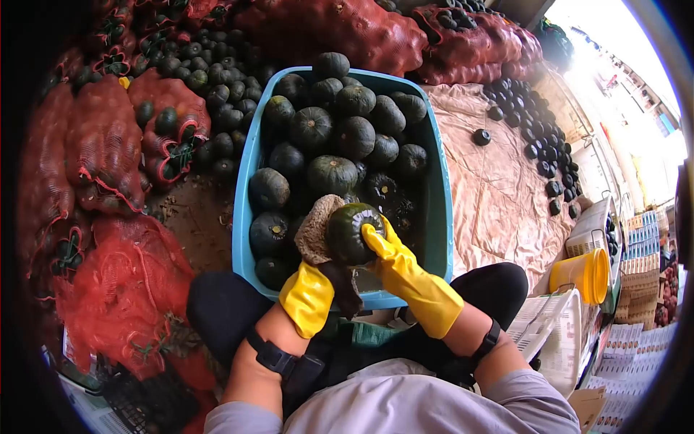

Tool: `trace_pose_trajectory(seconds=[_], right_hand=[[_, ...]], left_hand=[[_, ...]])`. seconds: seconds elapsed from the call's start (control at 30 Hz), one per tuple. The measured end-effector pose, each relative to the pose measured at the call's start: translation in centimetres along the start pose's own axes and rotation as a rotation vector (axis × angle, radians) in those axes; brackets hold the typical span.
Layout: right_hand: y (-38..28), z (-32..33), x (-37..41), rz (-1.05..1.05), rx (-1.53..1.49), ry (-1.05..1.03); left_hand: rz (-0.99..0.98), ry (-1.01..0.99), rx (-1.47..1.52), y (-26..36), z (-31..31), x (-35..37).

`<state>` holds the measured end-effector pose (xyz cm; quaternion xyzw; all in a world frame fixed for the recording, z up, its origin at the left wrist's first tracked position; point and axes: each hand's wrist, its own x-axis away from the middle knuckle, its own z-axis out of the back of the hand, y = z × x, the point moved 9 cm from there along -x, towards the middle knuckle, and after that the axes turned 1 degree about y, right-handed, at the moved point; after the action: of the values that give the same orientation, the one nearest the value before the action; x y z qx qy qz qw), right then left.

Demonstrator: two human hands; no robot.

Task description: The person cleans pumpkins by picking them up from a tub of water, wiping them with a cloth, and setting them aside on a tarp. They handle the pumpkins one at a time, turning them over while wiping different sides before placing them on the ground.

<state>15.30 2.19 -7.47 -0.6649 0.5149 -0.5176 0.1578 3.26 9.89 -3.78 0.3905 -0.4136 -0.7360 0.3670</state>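
A dark green kabuto-style squash [347, 235], wet and shiny, is held over the near end of a blue tub [443, 217]. My right hand [405, 269], in a yellow rubber glove, grips the squash from the right, its thumb and fingers against the skin. My left hand [307, 295], gloved alike, is at the left with a brown rag [314, 233] pressed against the squash; the rag hides its fingers. Many more green squashes [311, 127] are heaped in the tub, a few of them wet and dark near the hands.
Red mesh sacks [108, 141] of squashes stand at the left and back, with loose squashes [217, 94] between them. An empty-looking red net [123, 282] lies at left. Squashes [538, 137] rest on a tan sheet [484, 195] at right, near a yellow bucket [580, 276] and white crates [557, 340].
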Motion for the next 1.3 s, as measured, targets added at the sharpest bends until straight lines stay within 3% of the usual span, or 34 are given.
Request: trace_pose_trajectory(seconds=[0.13,0.17,0.2,0.27,0.33,0.37,0.43,0.47,0.53,0.57,0.67,0.7,0.73,0.77,0.8,0.87,0.93,0.97,1.0,1.07,1.1,1.13,1.2,1.23,1.27,1.3], right_hand=[[-2.4,0.8,-1.5,0.423,0.583,0.052],[-5.2,0.0,0.6,0.585,1.132,0.151],[-5.6,-2.1,1.5,0.713,0.94,-0.048],[-5.4,-2.4,1.9,0.36,0.722,-0.12],[-2.4,-1.0,-0.7,0.121,0.231,-0.265],[-0.9,-1.0,-0.2,0.085,0.081,-0.078],[-0.1,1.7,-1.8,0.362,0.293,0.093],[-0.9,1.2,-1.1,0.315,0.216,0.178],[-4.3,0.9,-0.6,0.514,0.835,0.179],[-6.3,-1.1,1.2,0.846,1.001,0.103],[-7.6,-3.8,3.1,0.605,1.132,-0.054],[-5.2,-2.1,1.2,0.328,0.704,-0.108],[-3.8,-1.0,0.4,0.168,0.479,-0.09],[-2.2,-0.3,-0.1,0.089,0.172,-0.014],[0.2,0.4,-0.9,0.014,-0.134,0.057],[-0.2,2.0,-2.5,0.27,0.266,0.129],[-3.0,1.2,-1.8,0.376,0.639,0.164],[-4.8,-0.3,0.4,0.664,0.986,0.185],[-5.5,-2.4,1.9,0.829,1.008,0.047],[-6.9,-3.7,3.5,0.901,1.092,-0.022],[-6.5,-2.8,2.6,0.762,0.839,-0.053],[-5.8,-2.4,1.3,0.625,0.584,-0.08],[-3.9,-0.4,-1.8,0.477,0.32,0.015],[-3.3,1.4,-3.2,0.61,0.51,0.196],[-4.0,1.7,-3.1,0.737,0.7,0.381],[-4.4,2.1,-2.6,0.805,0.823,0.429]], left_hand=[[0.024,0.038,-0.014,0.2,-0.3,0.3],[0.02,0.044,-0.016,0.2,-0.2,0.2],[0.015,0.044,-0.015,0.0,-0.2,0.2],[0.011,0.048,-0.007,-0.2,0.0,0.1],[0.023,0.059,-0.008,-0.3,-0.1,0.1],[0.032,0.064,-0.012,-0.3,-0.2,0.1],[0.049,0.076,-0.019,0.0,-0.3,0.1],[0.057,0.08,-0.019,0.2,-0.4,0.2],[0.057,0.077,-0.006,0.1,-0.1,0.2],[0.036,0.068,0.007,0.1,0.2,0.1],[-0.07,0.004,0.168,2.2,2.8,-0.2],[-0.059,0.018,0.249,1.9,3.2,-0.2],[-0.021,0.069,0.313,0.5,2.8,-0.1],[-0.006,0.213,0.224,-3.5,0.7,0.3],[0.031,0.217,0.151,-3.1,0.5,0.5],[0.208,0.145,-0.042,1.0,0.8,0.0],[0.176,0.149,-0.105,-0.1,0.1,0.1],[0.065,0.111,-0.121,0.3,0.6,-0.1],[-0.047,0.074,-0.135,0.8,1.2,-0.3],[-0.213,0.028,-0.147,3.7,3.3,0.3],[0.031,0.032,0.207,1.1,2.6,0.3],[0.034,0.09,0.014,0.7,2.2,0.7],[-0.151,0.312,-0.073,-1.6,0.7,1.8],[0.152,0.215,-0.077,1.9,0.6,0.3],[0.215,0.22,-0.096,1.2,0.0,0.3],[0.173,0.225,-0.149,1.7,-0.3,0.6]])
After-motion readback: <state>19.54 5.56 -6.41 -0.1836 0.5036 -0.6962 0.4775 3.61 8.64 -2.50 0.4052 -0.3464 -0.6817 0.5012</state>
